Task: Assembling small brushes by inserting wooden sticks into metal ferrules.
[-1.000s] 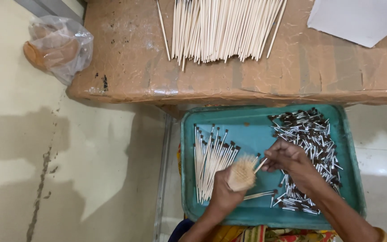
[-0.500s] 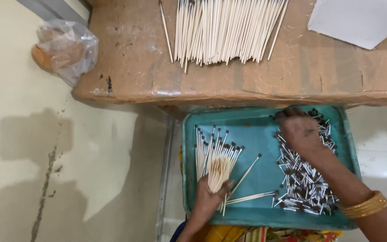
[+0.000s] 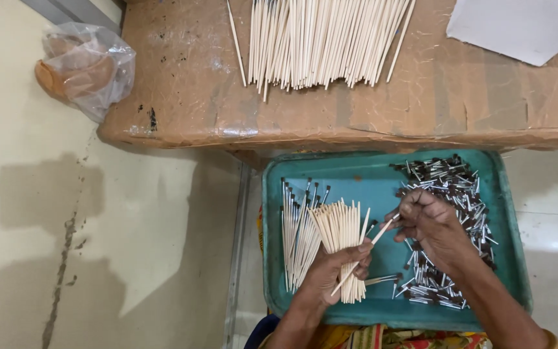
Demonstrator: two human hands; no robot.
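Observation:
My left hand (image 3: pixel 332 268) grips a fanned bundle of pale wooden sticks (image 3: pixel 340 232) over a teal tray (image 3: pixel 330 169). One loose stick (image 3: pixel 363 256) slants from that hand up toward my right hand (image 3: pixel 429 226), whose fingertips pinch its upper end beside a small metal tip. My right hand rests over a heap of small silver and dark metal tips (image 3: pixel 450 194) on the tray's right side. Finished sticks with dark tips (image 3: pixel 295 229) lie in a row on the tray's left side.
A brown paper-covered board (image 3: pixel 182 84) sits beyond the tray with a large spread of bare sticks (image 3: pixel 321 39) and a white sheet (image 3: pixel 518 26). A clear plastic bag (image 3: pixel 85 64) with brown contents lies on the cream floor at left.
My right hand came back from the far corner of the tip heap to the tray's middle and now pinches a stick. My left hand raised the bundle.

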